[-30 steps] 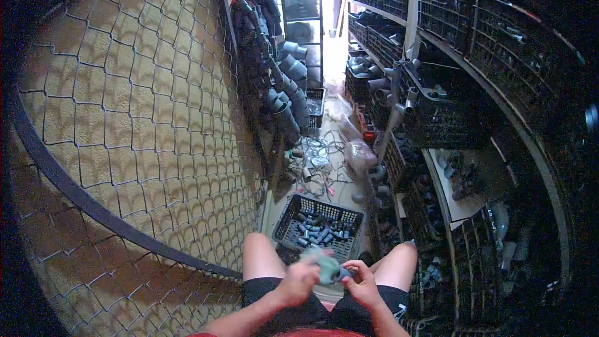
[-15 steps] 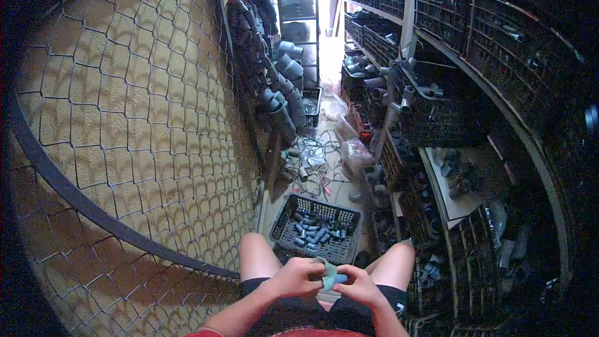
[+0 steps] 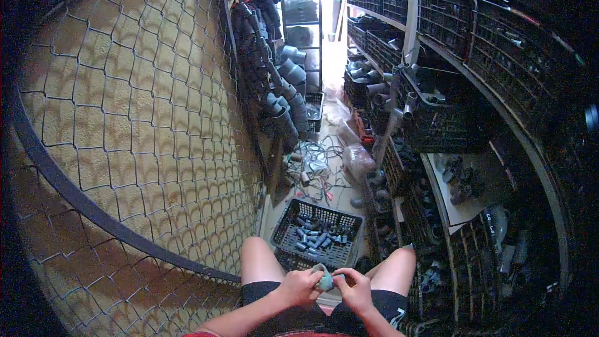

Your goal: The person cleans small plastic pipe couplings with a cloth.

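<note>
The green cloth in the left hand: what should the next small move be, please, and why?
I would try a small twist of the green cloth with the left hand, since that hand grips it and the fingertips of the right hand are at its edge; whether they pinch anything is unclear.

"Look at the floor (image 3: pixel 340 196). Notice anything?"

"Yes. Carries a black basket (image 3: pixel 331 212) in the foreground, then tangled wires (image 3: pixel 324 182) and a short pipe piece (image 3: pixel 305 178) beyond. Also holds a plastic bag (image 3: pixel 358 158), just right of the wires."

"And along the right?"

"See shelves (image 3: pixel 412 19), set in tiers. Bear dark crates (image 3: pixel 444 22) side by side. Lower, find a pale board (image 3: pixel 455 213) with dark fittings (image 3: pixel 463 190) on top."
</note>
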Tool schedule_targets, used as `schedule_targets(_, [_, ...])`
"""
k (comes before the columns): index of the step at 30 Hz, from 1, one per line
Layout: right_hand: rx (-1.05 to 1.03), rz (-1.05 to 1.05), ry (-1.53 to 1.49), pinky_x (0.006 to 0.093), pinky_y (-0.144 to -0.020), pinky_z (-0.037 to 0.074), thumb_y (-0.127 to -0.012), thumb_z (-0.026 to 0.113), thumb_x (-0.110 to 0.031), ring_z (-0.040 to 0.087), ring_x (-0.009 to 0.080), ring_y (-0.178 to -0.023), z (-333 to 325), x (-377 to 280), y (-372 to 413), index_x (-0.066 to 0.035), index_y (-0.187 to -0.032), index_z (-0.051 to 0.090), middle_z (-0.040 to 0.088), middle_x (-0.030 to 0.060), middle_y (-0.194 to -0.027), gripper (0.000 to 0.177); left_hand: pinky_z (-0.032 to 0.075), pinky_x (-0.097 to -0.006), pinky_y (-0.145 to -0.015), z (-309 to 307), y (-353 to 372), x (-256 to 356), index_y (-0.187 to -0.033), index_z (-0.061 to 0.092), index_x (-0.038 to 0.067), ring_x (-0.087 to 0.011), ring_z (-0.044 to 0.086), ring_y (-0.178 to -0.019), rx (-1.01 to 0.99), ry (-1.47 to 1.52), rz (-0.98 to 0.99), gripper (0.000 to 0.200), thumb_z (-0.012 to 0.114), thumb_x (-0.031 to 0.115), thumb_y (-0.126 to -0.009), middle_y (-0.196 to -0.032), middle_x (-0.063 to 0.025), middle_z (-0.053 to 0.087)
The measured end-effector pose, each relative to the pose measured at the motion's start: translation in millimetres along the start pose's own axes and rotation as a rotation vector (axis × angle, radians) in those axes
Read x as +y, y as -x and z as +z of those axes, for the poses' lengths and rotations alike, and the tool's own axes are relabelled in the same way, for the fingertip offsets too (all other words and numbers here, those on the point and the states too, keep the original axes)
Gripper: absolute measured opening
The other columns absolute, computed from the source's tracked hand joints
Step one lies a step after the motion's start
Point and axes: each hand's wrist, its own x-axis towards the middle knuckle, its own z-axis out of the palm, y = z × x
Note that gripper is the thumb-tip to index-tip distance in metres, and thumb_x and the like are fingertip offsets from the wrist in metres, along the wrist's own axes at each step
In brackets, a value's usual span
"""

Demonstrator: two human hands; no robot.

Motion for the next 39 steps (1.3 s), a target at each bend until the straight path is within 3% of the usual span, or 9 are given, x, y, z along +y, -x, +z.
schedule_targets(10, [-0.111, -0.401, 0.032, 0.0290, -0.075, 0.051, -0.084, 0.059, 0.003, 0.064, 0.0179, -0.081, -11.7, -41.2, -7.6, 0.001, -0.094, 0.065, 0.067, 0.0092, -0.090, 0.011, 0.050, -0.0368, -0.065, 41.2, 3.9, -10.1, -0.093, 0.062, 0.005, -0.0219, 0.064, -0.069, -0.188, 0.832, -0.330, 0.017, 0.056, 0.007, -0.078, -0.077, -0.0145, 0.065])
schedule_targets(14, [-0.101, -0.423, 0.051, 0.0312, -0.074, 0.051, -0.088, 0.056, -0.004, 0.064, 0.0226, -0.079, -12.1, -52.9, -15.3, 0.001, -0.091, 0.063, 0.066, 0.0135, -0.088, 0.009, 0.052, -0.0375, -0.065, 28.2, -0.7, -8.1, -0.093, 0.063, 0.007, -0.0341, 0.065, -0.076, 0.057, 0.353, 0.127, 0.017, 0.062, 0.013, -0.077, -0.081, -0.0169, 0.065])
schedule_targets(20, [-0.297, -0.347, 0.887, 0.0463, -0.055, 0.048, -0.088, 0.050, -0.017, 0.064, 0.0335, -0.066, -15.6, -57.1, -30.7, -0.005, -0.073, 0.054, 0.059, 0.0165, -0.065, 0.019, 0.051, -0.0418, -0.060, 5.6, -7.7, -3.0, -0.089, 0.060, 0.009, -0.0321, 0.063, -0.068, -0.062, 0.044, 0.160, 0.016, 0.064, 0.015, -0.075, -0.077, -0.0161, 0.063])
schedule_targets(24, [-0.159, -0.594, 0.569, 0.0447, -0.048, 0.043, -0.086, 0.050, -0.016, 0.058, 0.0326, -0.056, -13.3, -30.1, -34.7, -0.008, -0.074, 0.053, 0.053, 0.0135, -0.059, 0.015, 0.044, -0.0296, -0.053, 58.4, 9.8, -1.6, -0.088, 0.062, 0.006, -0.0166, 0.057, -0.060, -0.108, 0.977, -0.332, 0.009, 0.055, 0.010, -0.086, -0.080, -0.0011, 0.063])
schedule_targets(26, [-0.146, -0.913, 0.436, 0.0415, -0.044, 0.038, -0.087, 0.046, -0.014, 0.049, 0.0304, -0.046, -12.6, -28.6, -40.1, -0.006, -0.067, 0.050, 0.049, 0.0108, -0.056, 0.022, 0.037, -0.0263, -0.044, 52.3, 23.7, 4.2, -0.091, 0.062, 0.007, -0.0105, 0.052, -0.054, -0.673, 2.128, -0.745, 0.013, 0.053, 0.017, -0.092, -0.078, -0.0019, 0.061])
schedule_targets(30, [-0.171, -0.957, 0.312, 0.0433, -0.048, 0.039, -0.080, 0.052, -0.015, 0.046, 0.0325, -0.049, -14.0, -26.4, -43.9, -0.009, -0.066, 0.048, 0.045, 0.0108, -0.058, 0.016, 0.036, -0.0266, -0.042, 14.7, 8.9, 35.2, -0.092, 0.061, 0.008, -0.0105, 0.050, -0.049, -0.401, 1.453, -0.691, 0.019, 0.058, 0.026, -0.090, -0.068, 0.0001, 0.058])
schedule_targets(34, [-0.391, -0.116, 0.637, 0.0466, -0.058, 0.047, -0.091, 0.048, -0.021, 0.060, 0.0386, -0.063, -15.1, -70.6, -38.5, 0.000, -0.061, 0.055, 0.058, 0.0206, -0.063, 0.037, 0.050, -0.0385, -0.062, -4.0, -5.1, 1.5, -0.091, 0.064, 0.011, -0.0321, 0.064, -0.070, -0.148, 0.116, 0.063, 0.013, 0.064, 0.016, -0.079, -0.082, -0.0158, 0.065])
schedule_targets(37, [-0.305, -0.188, 0.709, 0.0487, -0.059, 0.047, -0.094, 0.046, -0.026, 0.062, 0.0384, -0.066, -7.7, -71.4, -38.6, 0.001, -0.058, 0.056, 0.059, 0.0240, -0.063, 0.046, 0.051, -0.0401, -0.062, 17.3, -4.7, -6.6, -0.090, 0.063, 0.008, -0.0305, 0.064, -0.067, -0.147, 0.095, 0.094, 0.014, 0.065, 0.016, -0.078, -0.078, -0.0106, 0.066])
schedule_targets(39, [-0.047, -0.476, 0.501, 0.0454, -0.053, 0.043, -0.096, 0.039, -0.028, 0.057, 0.0379, -0.054, -3.9, -45.3, -38.4, -0.002, -0.057, 0.057, 0.054, 0.0193, -0.056, 0.051, 0.051, -0.0390, -0.058, 49.4, 0.4, -11.8, -0.084, 0.059, 0.006, -0.0273, 0.063, -0.062, -0.119, 0.818, -0.307, 0.017, 0.058, 0.023, -0.086, -0.069, -0.0067, 0.062])
